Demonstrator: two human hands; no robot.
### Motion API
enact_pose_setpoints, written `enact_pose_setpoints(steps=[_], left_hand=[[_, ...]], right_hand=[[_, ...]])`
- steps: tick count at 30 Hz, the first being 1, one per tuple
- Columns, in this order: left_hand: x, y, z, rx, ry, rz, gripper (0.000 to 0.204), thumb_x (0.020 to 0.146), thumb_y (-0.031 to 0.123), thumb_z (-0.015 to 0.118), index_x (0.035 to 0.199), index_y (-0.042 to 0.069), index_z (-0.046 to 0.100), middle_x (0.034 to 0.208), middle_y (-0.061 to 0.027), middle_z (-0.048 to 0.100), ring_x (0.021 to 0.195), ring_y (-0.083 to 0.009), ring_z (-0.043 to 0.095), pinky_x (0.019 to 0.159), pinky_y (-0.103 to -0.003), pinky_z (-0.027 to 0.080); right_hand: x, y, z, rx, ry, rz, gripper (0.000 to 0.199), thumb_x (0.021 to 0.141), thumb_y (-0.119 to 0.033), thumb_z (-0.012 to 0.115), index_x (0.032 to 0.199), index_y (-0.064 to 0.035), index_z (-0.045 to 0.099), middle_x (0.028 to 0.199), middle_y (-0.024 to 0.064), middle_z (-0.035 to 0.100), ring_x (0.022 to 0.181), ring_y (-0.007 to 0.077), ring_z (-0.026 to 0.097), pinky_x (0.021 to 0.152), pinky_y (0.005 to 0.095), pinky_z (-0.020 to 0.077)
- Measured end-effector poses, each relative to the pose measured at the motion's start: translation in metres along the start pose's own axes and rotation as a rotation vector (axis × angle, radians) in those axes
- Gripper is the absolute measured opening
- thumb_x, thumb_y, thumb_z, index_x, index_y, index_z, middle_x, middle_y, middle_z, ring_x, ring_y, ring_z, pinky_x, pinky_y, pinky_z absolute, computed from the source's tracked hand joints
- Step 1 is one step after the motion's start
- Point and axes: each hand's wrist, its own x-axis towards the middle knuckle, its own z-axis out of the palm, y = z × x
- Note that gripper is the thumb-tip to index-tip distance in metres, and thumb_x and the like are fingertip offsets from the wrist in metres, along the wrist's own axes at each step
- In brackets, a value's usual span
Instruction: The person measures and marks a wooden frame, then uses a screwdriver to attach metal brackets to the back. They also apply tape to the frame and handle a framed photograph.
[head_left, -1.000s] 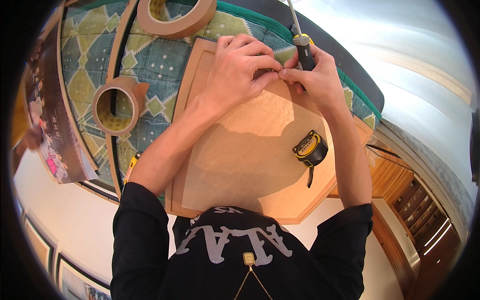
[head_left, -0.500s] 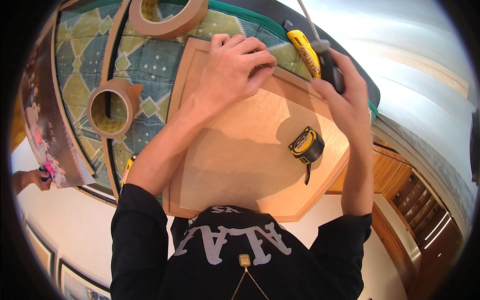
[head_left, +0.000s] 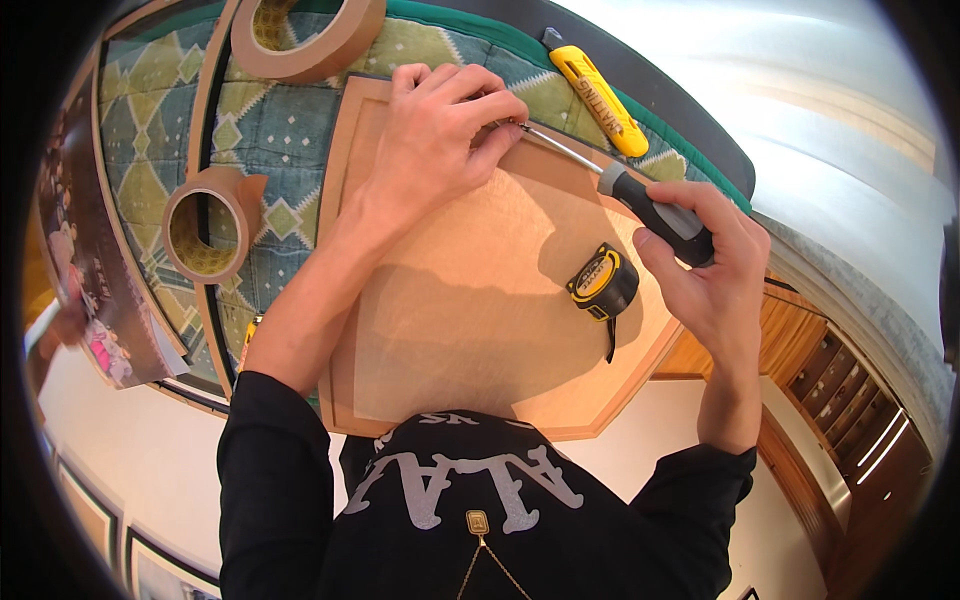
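The screwdriver rests clasped in my right hand, its tip reaching a tiny piece, too small to identify, that my left hand pinches by the wooden frame's far edge, with bare backing board left of the tape measure and a utility knife just beyond.

Black shirt, elbow-length sleeves, silver-grey lettering; gold chain, rectangular pendant

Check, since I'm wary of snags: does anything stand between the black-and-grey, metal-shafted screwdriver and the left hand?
Nothing visible: the screwdriver has its tip at the left hand. The yellow utility knife and black-and-yellow tape measure lie to either side, clear of it.
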Motion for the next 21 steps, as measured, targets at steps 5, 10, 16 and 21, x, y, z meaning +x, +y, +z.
enact_pose_setpoints(steps=[5,10,16,21], left_hand=[[0.0,0.001,-0.002,0.013,-0.014,0.0,0.009,0.078,0.015,0.076,0.086,0.018,0.072,0.09,0.0044,0.065,0.083,-0.0162,0.061,0.082,-0.036,0.034],[0.001,0.002,-0.002,0.014,-0.008,0.013,0.01,0.078,0.016,0.076,0.086,0.019,0.072,0.09,0.0046,0.064,0.083,-0.016,0.061,0.081,-0.036,0.034],[0.0,0.0,-0.002,0.025,-0.019,0.015,0.01,0.079,0.017,0.076,0.088,0.019,0.071,0.09,0.0047,0.064,0.083,-0.0158,0.061,0.081,-0.036,0.033],[-0.001,-0.001,-0.001,0.022,-0.014,0.024,0.01,0.079,0.018,0.076,0.088,0.019,0.071,0.09,0.0047,0.064,0.082,-0.0159,0.061,0.081,-0.037,0.033]], right_hand=[[0.004,0.001,0.0,0.019,0.014,-0.013,0.028,0.075,0.0,0.075,0.101,-0.0015,0.067,0.088,0.0069,0.071,0.076,0.0106,0.066,0.069,0.0231,0.052],[0.004,0.003,-0.004,0.009,0.002,-0.01,0.029,0.073,0.0,0.076,0.101,-0.002,0.068,0.084,0.0054,0.07,0.073,0.0089,0.064,0.067,0.0215,0.0505],[0.009,0.005,-0.005,0.025,-0.007,0.01,0.029,0.073,0.0,0.076,0.101,-0.0026,0.068,0.082,0.0044,0.07,0.069,0.0079,0.062,0.065,0.0214,0.0495],[0.012,0.002,-0.006,0.035,-0.022,0.017,0.029,0.072,0.001,0.075,0.1,-0.0024,0.068,0.081,0.0051,0.069,0.069,0.0083,0.062,0.064,0.0215,0.0488]])
